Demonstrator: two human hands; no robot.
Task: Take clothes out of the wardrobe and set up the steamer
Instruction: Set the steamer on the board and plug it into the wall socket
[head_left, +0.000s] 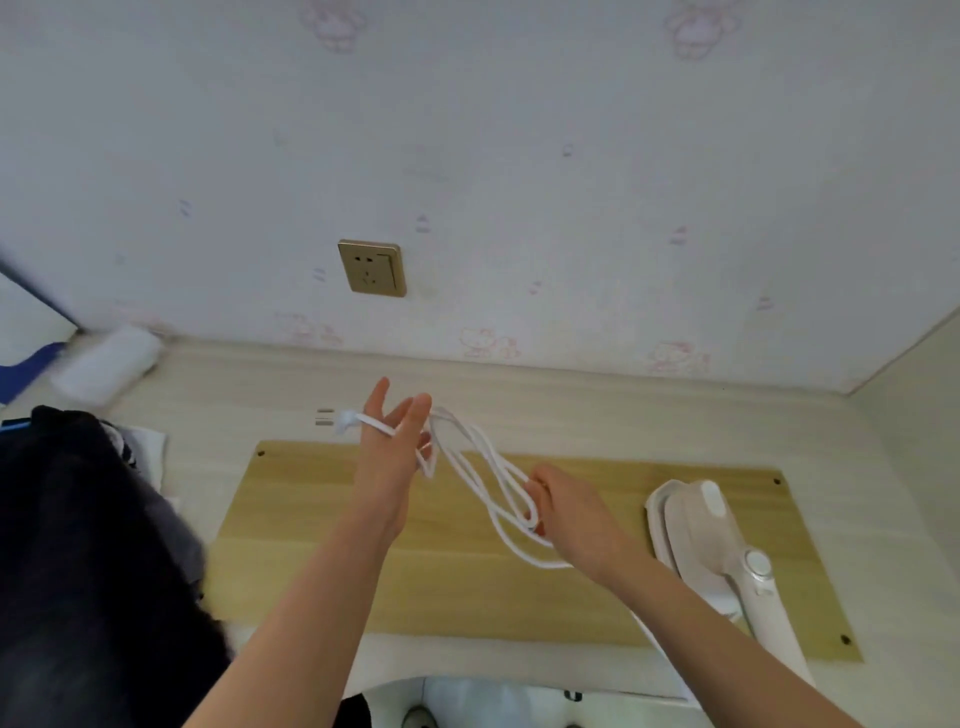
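Where the desk (234, 395) runs off to your left, a heap of dark clothes (78, 545) lies on it. A blurred white roll (109, 364) sits behind the heap against the wall; what that roll is cannot be made out. Further right, a gold-coloured wall socket (372, 267) sits on the patterned wallpaper above the desk. Below it, the plug (337, 420) of the steamer's white power cord (485, 470) sticks out just left of your left hand (389, 457), prongs pointing left. That hand is raised with its fingers straight and spread, gripping nothing; the cord crosses over one finger and its loops drape from the fingertips. From there the loops slope down and to the right, above the pale wooden board (285, 509) lying flat on the desk. They end at your right hand (576, 519), whose fingers are curled round the lower ends of the loops and hold them. One strand leaves under that hand and runs right towards the steamer (696, 530). The steamer, white, lies on the right part of the board just beside your right wrist. Its flat head points towards the wall and its handle towards you, reaching past the board's near edge.
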